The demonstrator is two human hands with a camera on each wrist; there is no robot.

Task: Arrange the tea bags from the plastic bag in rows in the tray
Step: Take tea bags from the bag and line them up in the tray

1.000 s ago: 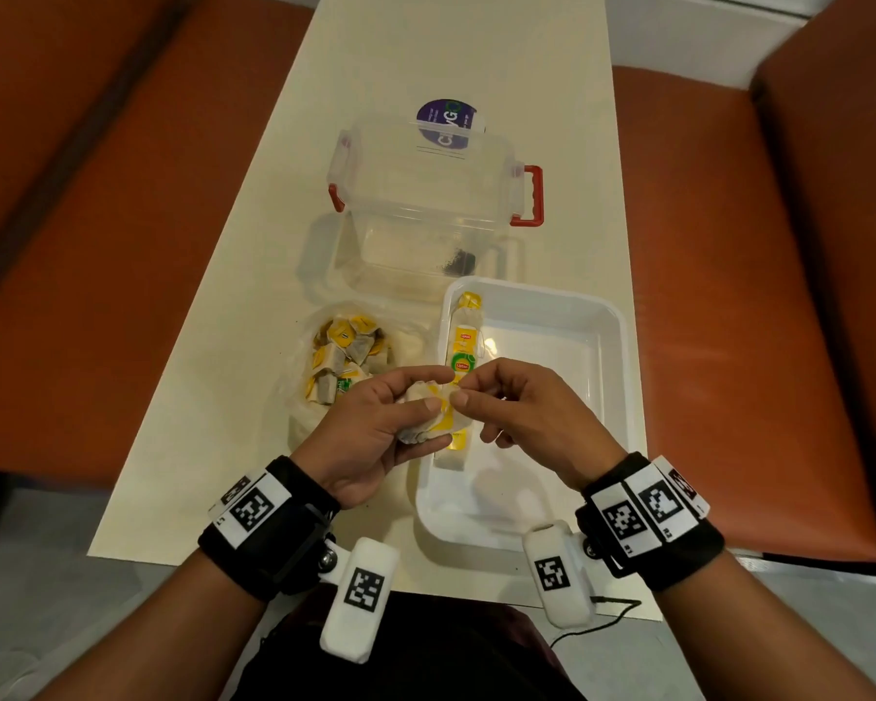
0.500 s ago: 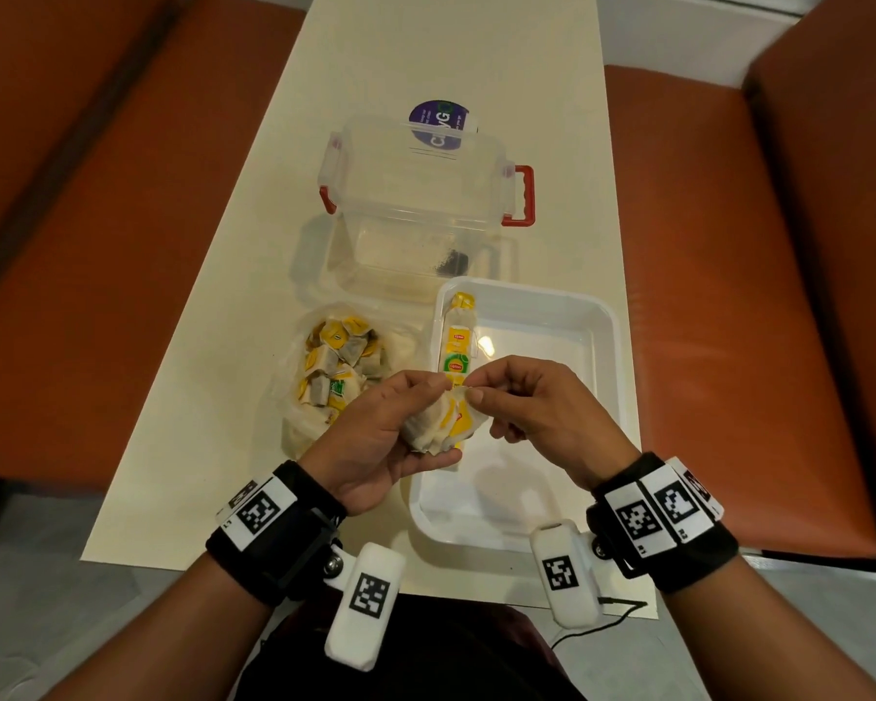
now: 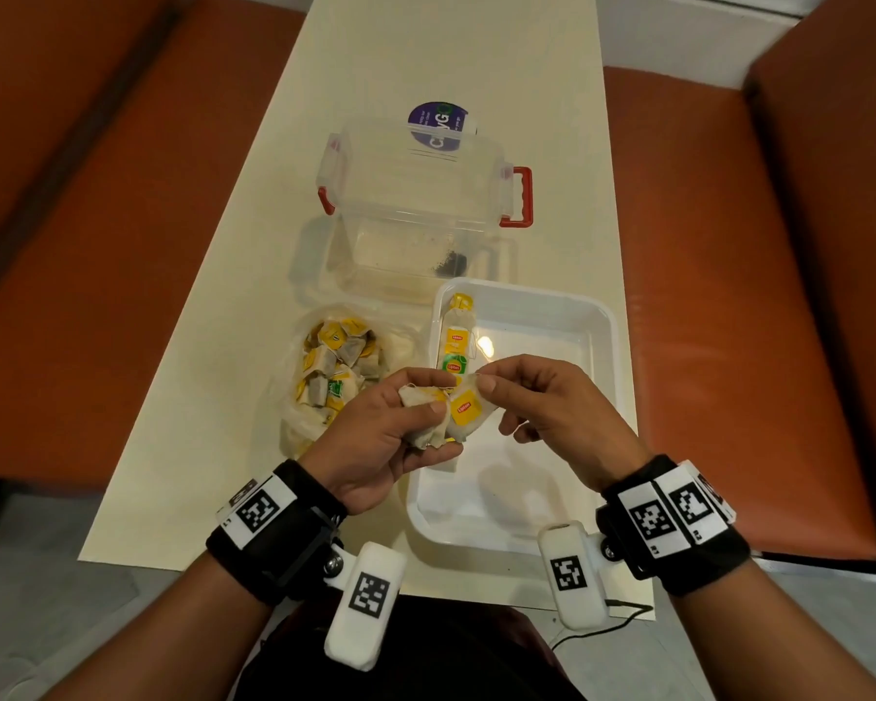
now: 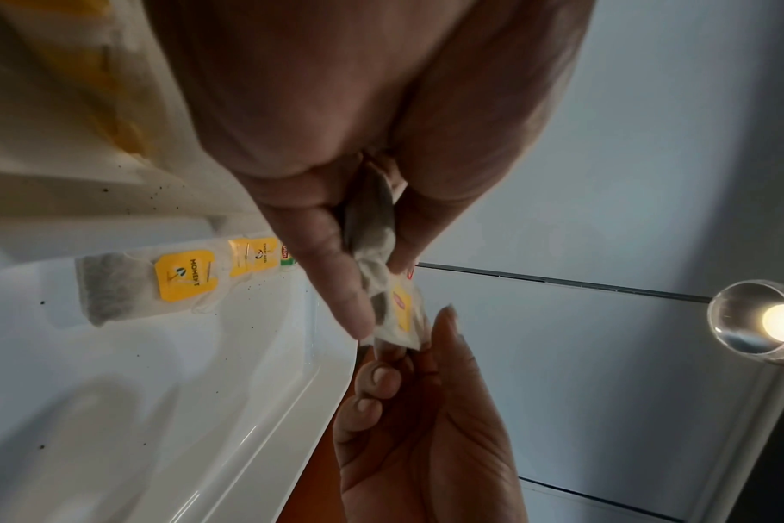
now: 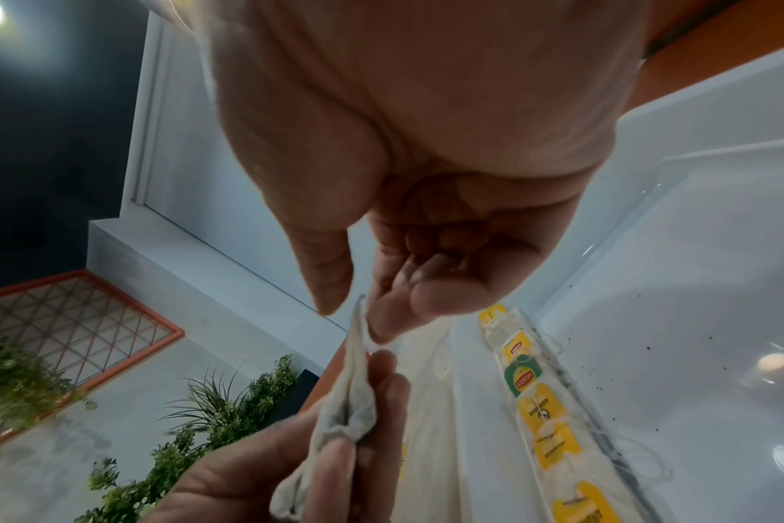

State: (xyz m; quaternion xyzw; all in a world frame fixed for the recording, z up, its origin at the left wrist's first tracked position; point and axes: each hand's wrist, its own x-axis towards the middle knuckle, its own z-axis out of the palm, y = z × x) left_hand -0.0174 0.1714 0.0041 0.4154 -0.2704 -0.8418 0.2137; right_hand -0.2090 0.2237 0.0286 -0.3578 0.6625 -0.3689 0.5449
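Narrow cream worktop [image 3: 441, 58] running between two orange bench seats, with a clear plastic storage box [image 3: 416, 210] with red latches sitting at the far end. The white tray [image 3: 610, 376] is close to the person, and one row of Lipton tea bags [image 3: 455, 346] already lies along its left wall. The clear plastic bag [image 3: 335, 376] with the rest of them sits just left of the tray.

Both hands are up over the tray's left side. The left hand [image 3: 390, 437] is curled around a small bunch of tea bags [image 3: 423, 412], and the right hand [image 3: 552, 402] is pinching the top corner of one yellow-tagged bag [image 3: 466, 409] with thumb and forefinger, its other fingers tucked in. Looks like he's peeling one off the bunch.

These things are super light, soft and floppy, and the thin paper probably tears if yanked. The strings look tangled too. Best bet is pinching the paper edge or the tag, not the string, and pulling gently.
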